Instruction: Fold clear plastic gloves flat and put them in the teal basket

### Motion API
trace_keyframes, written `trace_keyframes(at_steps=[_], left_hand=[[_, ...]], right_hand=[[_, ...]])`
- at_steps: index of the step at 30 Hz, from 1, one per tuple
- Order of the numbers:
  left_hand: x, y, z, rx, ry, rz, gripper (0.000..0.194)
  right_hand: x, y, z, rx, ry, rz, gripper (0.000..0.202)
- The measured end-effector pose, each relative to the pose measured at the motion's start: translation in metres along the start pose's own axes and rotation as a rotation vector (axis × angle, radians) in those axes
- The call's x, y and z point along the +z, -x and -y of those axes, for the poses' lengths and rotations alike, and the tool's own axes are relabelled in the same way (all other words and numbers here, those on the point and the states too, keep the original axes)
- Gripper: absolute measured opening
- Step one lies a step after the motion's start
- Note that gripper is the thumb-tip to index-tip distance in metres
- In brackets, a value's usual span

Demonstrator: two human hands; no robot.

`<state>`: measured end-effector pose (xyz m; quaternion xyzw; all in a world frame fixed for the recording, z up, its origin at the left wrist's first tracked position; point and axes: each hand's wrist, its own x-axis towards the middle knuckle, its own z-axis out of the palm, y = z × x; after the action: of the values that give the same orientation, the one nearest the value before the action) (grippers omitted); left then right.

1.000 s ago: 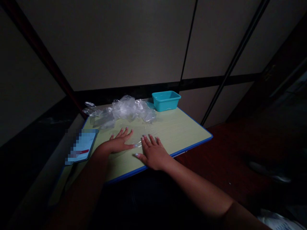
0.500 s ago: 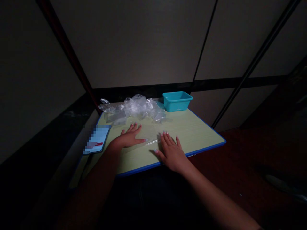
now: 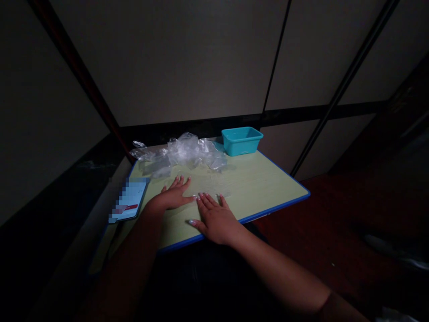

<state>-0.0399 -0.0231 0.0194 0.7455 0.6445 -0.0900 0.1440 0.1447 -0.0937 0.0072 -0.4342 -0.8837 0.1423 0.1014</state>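
Observation:
My left hand point(image 3: 173, 196) lies flat with its fingers spread on a thin clear plastic sheet point(image 3: 214, 182) on the light table point(image 3: 271, 188). Close beside it, my right hand point(image 3: 215, 217) also rests flat, its fingertips near my left thumb and its own thumb stretched out to the left. Neither hand grips anything. The sheet's outline is faint and partly hidden under the hands. Behind them a heap of crumpled clear plastic point(image 3: 189, 152) spreads along the table's back.
A turquoise bin point(image 3: 241, 142) stands at the back right of the table. A phone point(image 3: 132, 199) lies at the left edge. Cabinet panels point(image 3: 187, 58) rise behind the table, and a dark red floor point(image 3: 295, 237) shows at the right.
My right hand has moved left across the sheet, closer to my left hand. Both hands remain flat. The whole view has shifted slightly.

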Motion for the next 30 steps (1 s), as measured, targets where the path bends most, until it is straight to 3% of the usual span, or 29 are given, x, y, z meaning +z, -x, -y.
trace_keyframes(at_steps=[7,11,14,19,25,30], left_hand=[[0.001,0.000,-0.001,-0.017,0.023,0.001,0.085],[0.008,-0.005,-0.004,-0.025,-0.001,-0.127,0.088],[0.013,-0.007,-0.011,0.044,-0.017,-0.232,0.088],[0.019,-0.009,-0.027,0.157,-0.019,-0.294,0.085],[0.021,-0.012,-0.028,0.113,-0.019,-0.251,0.085],[0.015,-0.005,-0.017,0.037,-0.010,-0.142,0.099]], right_hand=[[-0.007,0.016,-0.021,0.165,0.076,-0.010,0.082],[-0.009,0.023,-0.027,0.217,0.118,-0.017,0.081],[-0.007,0.023,-0.025,0.221,0.128,-0.021,0.083],[-0.001,0.022,-0.020,0.233,0.142,-0.048,0.085],[-0.002,0.024,-0.020,0.234,0.160,-0.059,0.086],[-0.002,0.024,-0.021,0.219,0.172,-0.054,0.085]])
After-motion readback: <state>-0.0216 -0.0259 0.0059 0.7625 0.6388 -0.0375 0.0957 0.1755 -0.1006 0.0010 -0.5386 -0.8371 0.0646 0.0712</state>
